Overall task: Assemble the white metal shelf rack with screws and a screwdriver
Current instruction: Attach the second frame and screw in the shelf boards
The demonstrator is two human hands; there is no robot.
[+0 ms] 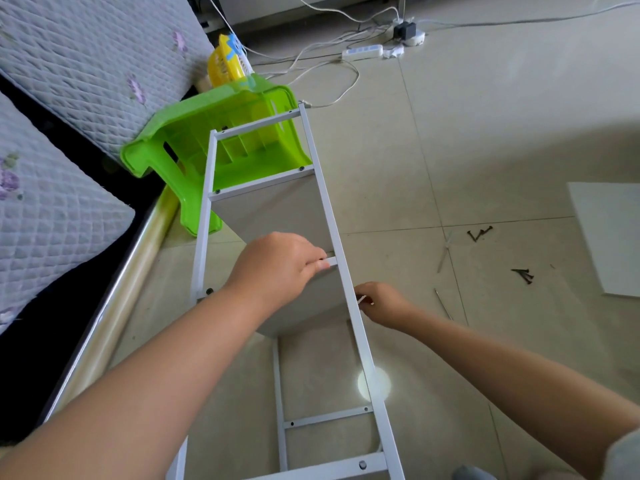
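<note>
here the white shelf rack [323,209] lies on its side on the floor [450,150], its long axis running from the viewer away toward the green stool [194,143] at its far end. the left hand [277,265] curls over a crossbar [330,262] midway along the rack, gripping it. the right hand [381,303], just beyond the rack's right rail, pinches a small white-tipped tool [362,299] against the rail. loose black screws [479,233] lie on the floor well right of the rack.

I am on a bedroom floor at home: pale glazed floor tiles [450,168], a quilted grey mattress with purple flowers [86,64], a green plastic stool [214,143] and a white power strip [362,51] with trailing cables.
</note>
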